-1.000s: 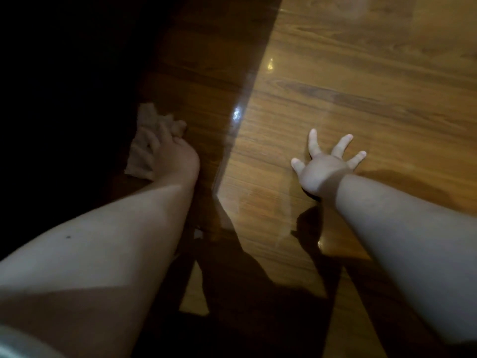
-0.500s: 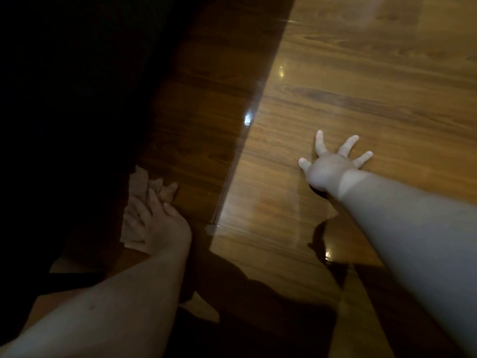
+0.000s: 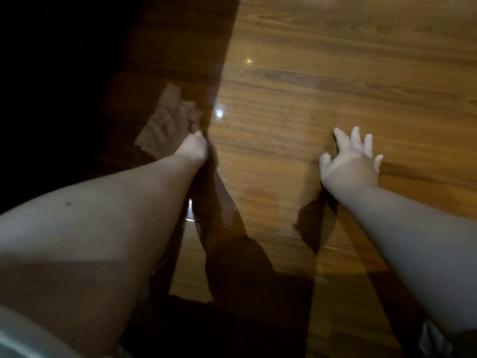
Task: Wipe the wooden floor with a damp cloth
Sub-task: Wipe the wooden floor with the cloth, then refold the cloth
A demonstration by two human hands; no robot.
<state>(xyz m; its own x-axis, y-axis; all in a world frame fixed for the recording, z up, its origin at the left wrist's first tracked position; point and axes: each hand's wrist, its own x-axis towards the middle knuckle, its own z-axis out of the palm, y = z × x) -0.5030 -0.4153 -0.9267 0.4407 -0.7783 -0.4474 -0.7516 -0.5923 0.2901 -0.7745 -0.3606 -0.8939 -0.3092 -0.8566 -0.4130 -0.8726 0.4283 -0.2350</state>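
Our left grip (image 3: 180, 136), fingers flat on the cloth (image 3: 169, 95) beneath it, has pushed forward again (blurred mid-stroke). Our right grip (image 3: 351, 164) is spread, bracing on the floor (image 3: 335, 73). We judge the wiping well underway.

A single wide-angle view looks out from the person's head, tilted forward and steeply down onto the glossy brown wooden plank floor (image 3: 335, 73). It sits close. Both bare forearms (image 3: 103, 228) enter from the bottom corners and fill much of the frame. The left hand (image 3: 185, 143) lies left of centre in the shadowed part, and the right hand (image 3: 351, 164) lies right of centre on the lit boards.
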